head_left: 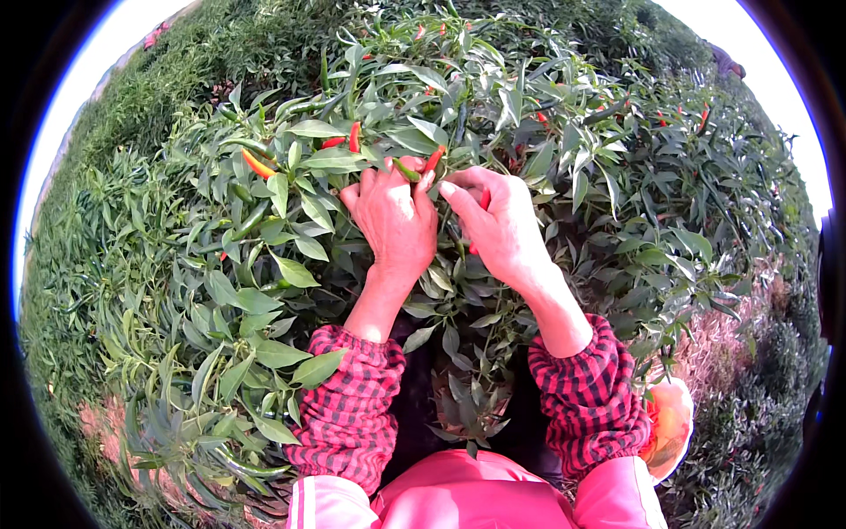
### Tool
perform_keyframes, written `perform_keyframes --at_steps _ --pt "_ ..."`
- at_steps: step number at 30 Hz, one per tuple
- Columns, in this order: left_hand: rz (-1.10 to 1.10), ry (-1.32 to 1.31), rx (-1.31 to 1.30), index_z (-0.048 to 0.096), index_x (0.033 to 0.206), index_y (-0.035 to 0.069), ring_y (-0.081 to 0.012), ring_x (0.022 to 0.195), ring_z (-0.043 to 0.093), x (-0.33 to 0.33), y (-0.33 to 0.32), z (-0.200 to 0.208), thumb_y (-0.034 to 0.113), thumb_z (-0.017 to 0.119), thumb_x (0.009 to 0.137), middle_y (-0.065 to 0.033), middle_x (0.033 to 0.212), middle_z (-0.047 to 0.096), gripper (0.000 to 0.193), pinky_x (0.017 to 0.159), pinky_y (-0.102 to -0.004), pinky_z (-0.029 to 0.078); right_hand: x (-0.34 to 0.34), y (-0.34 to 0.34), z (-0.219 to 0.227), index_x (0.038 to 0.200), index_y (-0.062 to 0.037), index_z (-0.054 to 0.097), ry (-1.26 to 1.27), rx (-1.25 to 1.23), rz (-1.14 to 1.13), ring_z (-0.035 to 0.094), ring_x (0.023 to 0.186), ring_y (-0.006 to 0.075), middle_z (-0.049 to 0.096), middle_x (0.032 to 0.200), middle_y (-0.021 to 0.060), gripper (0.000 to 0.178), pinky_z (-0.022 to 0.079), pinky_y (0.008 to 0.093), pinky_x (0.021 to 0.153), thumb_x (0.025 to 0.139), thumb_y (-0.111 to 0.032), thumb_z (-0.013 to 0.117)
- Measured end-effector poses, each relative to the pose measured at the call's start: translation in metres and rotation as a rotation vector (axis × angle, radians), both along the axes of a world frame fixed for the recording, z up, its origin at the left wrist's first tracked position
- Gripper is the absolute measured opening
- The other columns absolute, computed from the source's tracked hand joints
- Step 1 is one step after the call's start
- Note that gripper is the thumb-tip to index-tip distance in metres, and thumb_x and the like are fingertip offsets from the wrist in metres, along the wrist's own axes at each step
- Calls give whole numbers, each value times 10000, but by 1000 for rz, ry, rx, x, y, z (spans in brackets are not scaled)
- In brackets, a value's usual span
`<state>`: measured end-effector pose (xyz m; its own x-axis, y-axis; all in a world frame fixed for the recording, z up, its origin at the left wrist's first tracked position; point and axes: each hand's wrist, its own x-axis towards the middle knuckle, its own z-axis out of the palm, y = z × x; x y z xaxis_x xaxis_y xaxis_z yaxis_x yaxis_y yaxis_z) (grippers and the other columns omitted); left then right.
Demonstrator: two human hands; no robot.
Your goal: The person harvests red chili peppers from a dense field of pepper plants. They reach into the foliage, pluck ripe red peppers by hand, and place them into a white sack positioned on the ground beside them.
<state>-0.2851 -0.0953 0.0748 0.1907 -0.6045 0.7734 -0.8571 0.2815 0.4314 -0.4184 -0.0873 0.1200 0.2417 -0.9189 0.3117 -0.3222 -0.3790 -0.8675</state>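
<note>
Farm field (115, 220), chili plants (295, 271), open sky (730, 28)

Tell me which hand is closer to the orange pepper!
The left. The left hand is to the right of the orange pepper and a little lower; the right hand is farther right, beyond the left hand.

The slim, pointed red peppers (354, 137) have smooth, glossy skins; the broad, pointed green leaves (295, 271) are smooth with a softer sheen; the tubular red-and-black checked cloth sleeve covers (346, 410) look matt and puckered (finely gathered), while the bright pink cloth garment (476, 498) looks smoother
</note>
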Motion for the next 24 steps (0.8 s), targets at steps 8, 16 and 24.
perform_keyframes --at_steps 8,16,24 --pt "-15 -32 6 641 918 99 -245 807 567 -1 8 -2 94 661 776 -27 839 630 144 778 -362 321 25 -26 -10 839 29 589 40 -118 -262 510 510 216 530 568 133 206 414 380 511 784 -149 677" --pt "-70 21 23 581 951 74 -262 861 563 2 10 3 21 654 693 -62 885 628 272 805 -388 333 23 -43 -33 816 5 604 -186 -167 -138 345 504 103 401 527 27 172 314 309 473 758 -130 694" --pt "-13 -2 95 548 951 75 -265 858 570 -1 7 1 6 650 694 -66 866 610 285 820 -384 331 15 -40 -42 763 -30 625 -547 170 -167 340 516 4 482 591 -85 115 261 200 460 802 -95 712"
